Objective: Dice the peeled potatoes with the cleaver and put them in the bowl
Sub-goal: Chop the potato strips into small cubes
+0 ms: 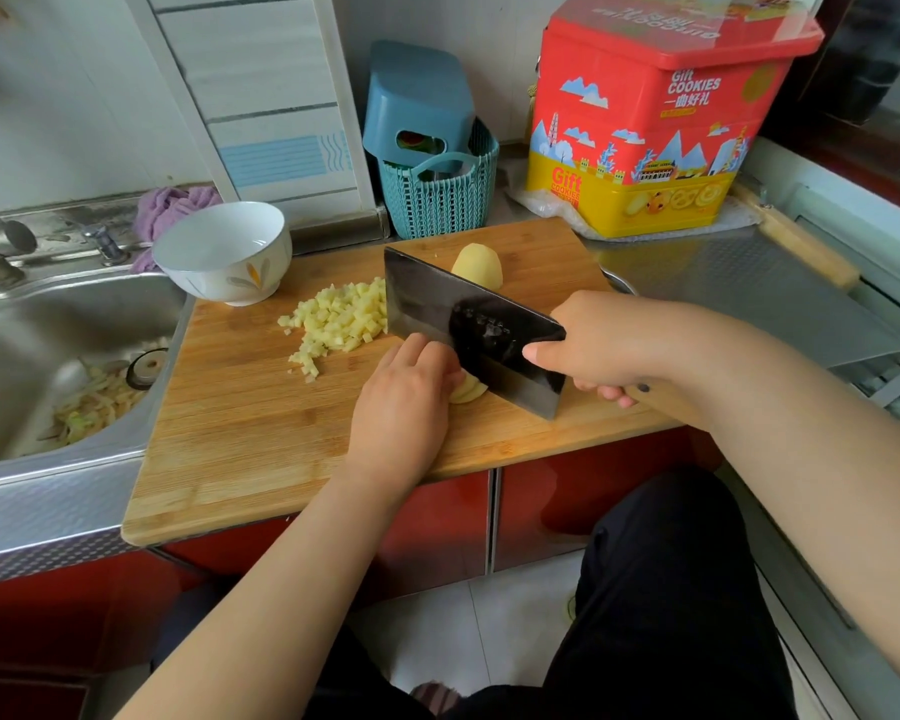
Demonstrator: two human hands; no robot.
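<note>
On the wooden cutting board (240, 439) my left hand (404, 402) holds down a sliced piece of peeled potato (468, 391) with curled fingers. My right hand (601, 345) grips the handle of the dark cleaver (468, 324), whose blade stands against the potato slices right beside my left fingers. A heap of diced potato (339, 319) lies left of the blade. Behind the cleaver sits another peeled potato half (479, 266). The white bowl (224, 252) stands empty at the board's far left corner.
A steel sink (37, 356) with peelings lies left of the board. Behind it stand a teal basket (437, 194) and a red and yellow cookie tin (645, 116). A purple cloth (170, 210) lies by the tap. Steel counter (739, 293) stretches to the right.
</note>
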